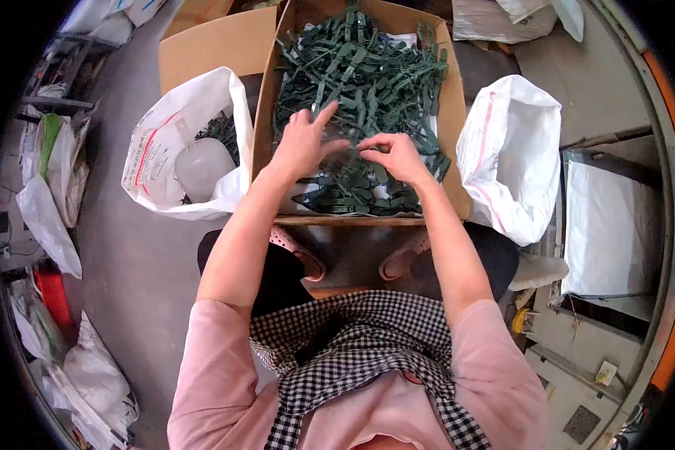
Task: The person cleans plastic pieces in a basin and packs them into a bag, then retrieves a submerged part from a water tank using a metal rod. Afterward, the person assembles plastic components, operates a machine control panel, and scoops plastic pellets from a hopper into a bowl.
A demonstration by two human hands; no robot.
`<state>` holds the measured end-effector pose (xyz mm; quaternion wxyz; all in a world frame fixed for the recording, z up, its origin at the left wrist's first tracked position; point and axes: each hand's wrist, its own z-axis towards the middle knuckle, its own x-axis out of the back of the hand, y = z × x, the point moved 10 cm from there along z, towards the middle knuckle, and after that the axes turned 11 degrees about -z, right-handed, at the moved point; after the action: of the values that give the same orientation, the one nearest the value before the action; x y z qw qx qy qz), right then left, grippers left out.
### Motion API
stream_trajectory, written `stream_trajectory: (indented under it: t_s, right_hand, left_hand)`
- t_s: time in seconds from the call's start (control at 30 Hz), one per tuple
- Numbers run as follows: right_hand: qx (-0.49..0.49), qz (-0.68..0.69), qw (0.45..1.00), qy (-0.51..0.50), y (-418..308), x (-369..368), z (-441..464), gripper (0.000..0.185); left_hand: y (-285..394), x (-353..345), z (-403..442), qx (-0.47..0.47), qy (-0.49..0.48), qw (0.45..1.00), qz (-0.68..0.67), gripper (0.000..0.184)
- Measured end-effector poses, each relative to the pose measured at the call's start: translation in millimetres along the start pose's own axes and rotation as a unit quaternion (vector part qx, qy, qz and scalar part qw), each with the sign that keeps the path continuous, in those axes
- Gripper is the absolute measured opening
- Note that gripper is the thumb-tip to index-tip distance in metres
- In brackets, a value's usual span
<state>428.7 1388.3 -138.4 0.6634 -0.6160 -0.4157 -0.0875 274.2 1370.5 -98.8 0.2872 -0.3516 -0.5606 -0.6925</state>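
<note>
Dark green moulded plastic pieces (360, 82) lie heaped in an open cardboard box (264, 124) in front of me. My left hand (301, 144) is over the left part of the heap, its index finger and thumb stretched apart, with nothing visible gripped. Close to its thumb tip, my right hand (397, 156) brings thumb and index finger together in a pinch. Whatever small thing sits between those fingertips is too blurred to name. Under both hands, more green pieces lie at the near end of the box.
Left of the box stands an open white woven sack (146, 161) holding a translucent white scoop-like container (204, 169) and small dark bits. Another open white sack (476, 150) stands at the right. A cardboard flap (214, 52) sticks out at the upper left. White bags (97, 367) lie along the left side.
</note>
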Motion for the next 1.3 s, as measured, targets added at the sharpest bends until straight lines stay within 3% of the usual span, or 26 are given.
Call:
stream_trajectory:
  t_s: [0.07,0.13,0.2,0.27,0.33,0.4,0.47,0.53,0.57,0.6,0.63,0.67,0.73,0.8,0.83,0.87,0.9,0.93,1.0,1.03,1.07,1.1,1.13,1.2,1.27,1.3]
  right_hand:
    - [0.021,0.190,0.980,-0.053,-11.8,-1.4,-3.6,0.019]
    - [0.013,0.218,0.973,-0.070,-20.5,3.7,-6.7,0.015]
    - [0.078,0.288,0.945,-0.131,-42.9,0.0,-11.2,0.014]
    - [0.076,0.272,0.950,-0.132,-41.4,-0.5,-11.5,0.013]
    - [0.068,0.318,0.937,-0.126,-27.8,-5.0,-7.0,0.016]
    - [0.087,0.314,0.939,-0.109,-27.1,-1.3,-7.4,0.015]
    - [0.103,0.312,0.940,-0.094,-23.8,1.1,-9.2,0.015]
    - [0.103,0.292,0.944,-0.112,-17.3,-0.5,-8.7,0.011]
    - [0.082,0.299,0.943,-0.120,-19.9,2.3,-10.0,0.020]
    - [0.081,0.299,0.943,-0.119,-25.3,3.3,-11.1,0.020]
    - [0.094,0.133,0.986,0.022,-26.8,26.3,-8.7,0.033]
    - [0.102,-0.041,0.981,0.163,-38.3,48.7,-14.1,0.046]
    - [0.106,-0.127,0.971,0.170,-64.0,39.8,-18.1,0.103]
    - [0.087,-0.187,0.966,0.156,-73.1,26.2,-14.3,0.116]
    - [0.133,-0.113,0.972,0.155,-74.7,24.1,-9.3,0.122]
    - [0.132,-0.113,0.973,0.155,-73.7,22.7,-6.5,0.122]
    - [0.171,-0.135,0.964,0.155,-81.0,18.5,-6.8,0.118]
    - [0.211,-0.157,0.952,0.153,-88.3,14.1,-7.5,0.114]
    - [0.213,-0.099,0.967,0.101,-82.3,8.5,0.2,0.104]
    - [0.094,-0.086,0.992,-0.004,-55.1,-8.8,11.6,0.101]
    - [0.032,-0.076,0.995,-0.059,-35.9,-20.7,14.0,0.099]
    - [-0.031,-0.071,0.991,-0.112,-16.8,-32.3,13.7,0.097]
    - [-0.089,-0.172,0.971,-0.140,7.1,-40.9,11.5,0.097]
    - [-0.139,-0.273,0.937,-0.171,19.9,-50.7,0.0,0.096]
    - [-0.092,-0.513,0.845,-0.118,5.2,-52.0,-13.6,0.100]
    - [-0.041,-0.512,0.855,-0.070,0.2,-65.9,-1.9,0.102]
  left_hand:
    - [31.0,13.3,3.1,-0.078,0.040,0.992,-0.096,0.062]
    - [40.1,19.5,4.2,-0.092,0.076,0.988,-0.101,0.059]
    - [40.0,39.9,1.1,-0.098,0.151,0.932,-0.316,0.060]
    - [20.0,48.8,-6.0,-0.040,0.233,0.885,-0.401,0.077]
    - [7.6,46.2,-9.0,-0.044,0.274,0.835,-0.476,0.080]
    - [8.1,23.6,0.3,-0.019,0.152,0.855,-0.496,0.079]
    - [18.7,-3.8,-0.2,-0.033,0.036,0.873,-0.485,0.053]
    - [24.4,1.8,1.1,-0.087,0.075,0.933,-0.340,0.033]
    - [22.6,2.3,2.5,-0.086,0.075,0.934,-0.340,0.033]
    - [27.5,8.7,0.6,-0.117,0.106,0.963,-0.217,0.026]
    - [34.4,11.5,-1.9,-0.146,0.136,0.976,-0.092,0.021]
    - [39.8,16.2,-2.3,-0.146,0.136,0.975,-0.093,0.021]
    - [61.9,27.6,-4.6,-0.164,0.125,0.975,-0.086,0.013]
    - [57.8,35.2,-0.5,-0.143,0.177,0.961,-0.157,0.017]
    - [24.4,15.8,7.8,0.012,0.096,0.912,-0.398,0.020]
    - [10.2,-14.9,2.0,0.168,0.007,0.780,-0.603,0.024]
    - [9.0,-28.5,-7.7,0.225,0.006,0.645,-0.730,0.028]
    - [5.5,-30.7,-9.6,0.226,0.008,0.645,-0.729,0.028]
    - [11.6,-42.2,-11.0,0.226,-0.049,0.560,-0.796,0.027]
    - [2.7,-37.5,-8.6,0.220,-0.041,0.625,-0.748,0.027]
    - [-1.9,-39.2,-7.3,0.221,-0.042,0.624,-0.748,0.027]
    - [0.6,5.1,1.5,0.041,0.075,0.902,-0.422,0.021]
    - [38.1,24.3,-9.4,-0.146,0.175,0.974,0.000,0.018]
    - [26.8,27.2,-7.9,-0.071,0.138,0.988,0.000,0.015]
    - [8.1,53.9,-10.8,-0.050,0.243,0.965,-0.082,0.019]
    - [-5.3,57.8,-7.6,-0.021,0.251,0.964,-0.082,0.021]
